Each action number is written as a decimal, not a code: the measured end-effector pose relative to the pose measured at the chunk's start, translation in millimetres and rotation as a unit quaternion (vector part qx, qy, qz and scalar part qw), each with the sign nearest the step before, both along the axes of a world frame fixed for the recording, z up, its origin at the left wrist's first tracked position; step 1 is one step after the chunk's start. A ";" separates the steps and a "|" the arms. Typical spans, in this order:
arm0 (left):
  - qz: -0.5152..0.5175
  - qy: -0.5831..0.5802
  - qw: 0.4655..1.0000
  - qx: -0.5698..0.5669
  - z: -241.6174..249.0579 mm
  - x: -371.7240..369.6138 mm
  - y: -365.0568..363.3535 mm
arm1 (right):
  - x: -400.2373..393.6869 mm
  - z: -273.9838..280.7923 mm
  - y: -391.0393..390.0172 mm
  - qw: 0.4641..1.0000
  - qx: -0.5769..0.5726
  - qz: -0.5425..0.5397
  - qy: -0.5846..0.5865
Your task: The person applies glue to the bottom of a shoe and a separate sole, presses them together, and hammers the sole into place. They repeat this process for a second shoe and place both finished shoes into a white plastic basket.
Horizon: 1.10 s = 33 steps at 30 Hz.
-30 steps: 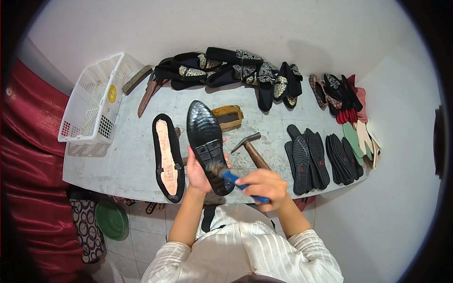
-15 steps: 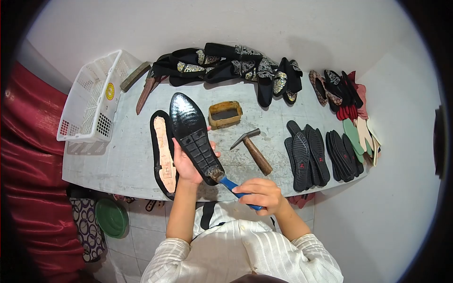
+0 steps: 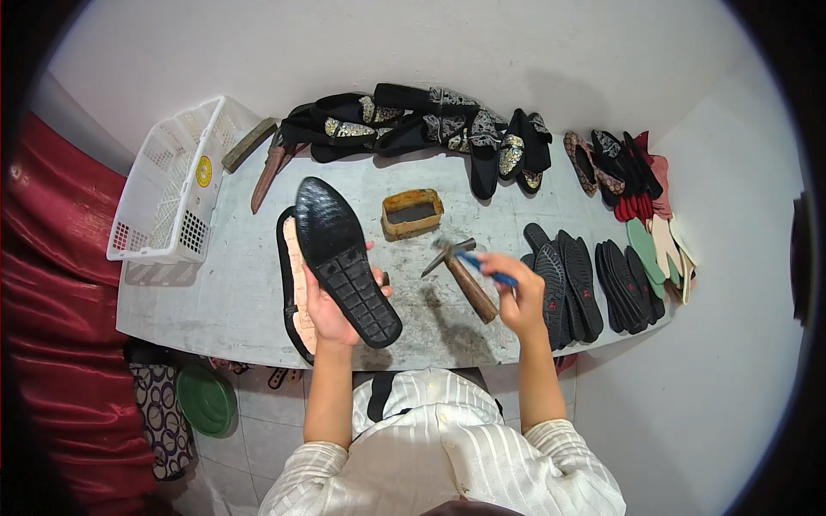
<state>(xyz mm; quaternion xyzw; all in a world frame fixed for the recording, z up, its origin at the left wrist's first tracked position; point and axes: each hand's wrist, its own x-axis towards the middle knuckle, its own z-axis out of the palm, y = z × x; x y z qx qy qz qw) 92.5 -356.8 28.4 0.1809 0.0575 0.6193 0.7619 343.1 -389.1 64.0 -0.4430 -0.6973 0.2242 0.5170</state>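
Note:
A black shoe sole, its glossy pointed toe directed away from me, rests in my left hand, whose fingers curl round its edges. My right hand grips a brush by its blue handle; the brush's blurred head is over the hammer, and whether they touch I cannot tell. Partly behind the held sole lies another black piece with a pale insole face. Beyond the hammer stands a small yellowish open container with dark contents.
Black decorated shoes line the back of the table. A white basket stands at the left. Textured black soles and patterned shoes are on the right. A green basin is below the table.
My right hand has lifted the brush off the sole's heel and moved it up and right, over the hammer. The held sole has shifted slightly down and left.

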 end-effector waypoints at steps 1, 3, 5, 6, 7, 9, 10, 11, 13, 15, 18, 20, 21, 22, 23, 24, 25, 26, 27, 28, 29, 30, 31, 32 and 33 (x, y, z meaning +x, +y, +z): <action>-0.011 0.002 1.000 -0.015 -2.1 2.6 -2.4 | -1.6 -4.5 13.9 0.999 0.013 -0.030 -0.029; -0.022 0.005 0.999 -0.030 -5.9 7.9 -6.2 | -7.6 -16.8 38.9 0.996 0.026 -0.060 -0.058; -0.059 0.014 0.997 -0.055 -9.7 13.1 -8.5 | -17.3 -33.3 61.8 0.999 -0.011 -0.042 -0.019; -0.071 0.015 0.996 -0.056 -13.4 15.4 -9.6 | -20.7 -44.0 73.0 0.999 -0.010 -0.041 -0.018; -0.087 0.017 0.994 -0.063 -18.8 16.4 -10.0 | -24.5 -54.1 83.8 0.999 -0.014 -0.025 -0.030; -0.093 0.024 0.991 -0.095 -23.7 20.2 -13.8 | -31.3 -68.4 99.7 0.999 -0.017 -0.007 -0.041; -0.090 0.023 0.991 -0.094 -25.4 20.8 -14.5 | -33.7 -72.9 105.4 0.997 -0.006 -0.005 -0.071; -0.095 0.027 0.990 -0.101 -27.5 22.2 -15.5 | -34.6 -77.4 110.1 0.995 0.005 -0.003 -0.103; -0.099 0.030 0.989 -0.108 -28.0 25.4 -17.4 | -36.4 -84.5 117.6 0.992 0.004 0.003 -0.122; -0.095 0.074 0.987 -0.105 -26.8 27.0 -18.9 | -38.3 -94.3 122.0 0.989 -0.022 -0.009 -0.143; -0.089 0.084 0.984 -0.128 -31.0 28.0 -18.1 | -37.1 -105.3 122.2 0.990 -0.045 0.005 -0.130; -0.080 0.108 0.983 -0.126 -30.4 28.6 -18.5 | -36.0 -104.2 116.6 0.990 -0.030 -0.005 -0.135; -0.073 0.132 0.981 -0.123 -29.7 29.0 -18.4 | -35.5 -101.3 112.6 0.990 -0.015 -0.016 -0.139; -0.073 0.132 0.981 -0.124 -29.5 29.4 -18.1 | -35.2 -98.2 108.9 0.990 -0.016 -0.016 -0.140; -0.072 0.145 0.978 -0.130 -29.4 29.7 -18.2 | -34.6 -95.2 104.9 0.988 0.003 -0.041 -0.148; -0.071 0.158 0.975 -0.137 -29.2 29.6 -19.0 | -34.1 -92.0 99.5 0.985 0.021 -0.067 -0.156; -0.072 0.159 0.975 -0.138 -28.3 29.9 -19.6 | -33.8 -84.5 92.1 0.985 0.020 -0.067 -0.156; -0.064 0.175 0.972 -0.140 -26.5 31.0 -19.8 | -32.4 -76.2 83.4 0.989 0.011 -0.073 -0.125; -0.057 0.190 0.970 -0.143 -24.3 31.9 -20.1 | -31.7 -66.9 73.3 0.992 0.001 -0.078 -0.095; -0.056 0.191 0.970 -0.143 -21.1 32.5 -20.3 | -31.1 -59.0 60.6 0.992 0.001 -0.078 -0.095; -0.050 0.204 0.967 -0.142 -17.4 33.0 -20.8 | -30.5 -52.3 45.1 0.992 -0.095 -0.062 -0.048; -0.045 0.217 0.965 -0.141 -15.6 33.6 -21.9 | -30.7 -48.0 30.7 0.981 -0.190 -0.046 0.000; -0.044 0.217 0.965 -0.142 -15.2 34.1 -22.8 | -31.2 -45.7 19.0 0.981 -0.191 -0.045 0.000; -0.033 0.222 0.964 -0.142 -14.6 35.0 -22.8 | -31.4 -43.9 9.0 0.958 -0.282 0.007 0.057; -0.021 0.227 0.963 -0.143 -13.7 36.0 -22.6 | -31.9 -41.6 0.5 0.921 -0.368 0.058 0.114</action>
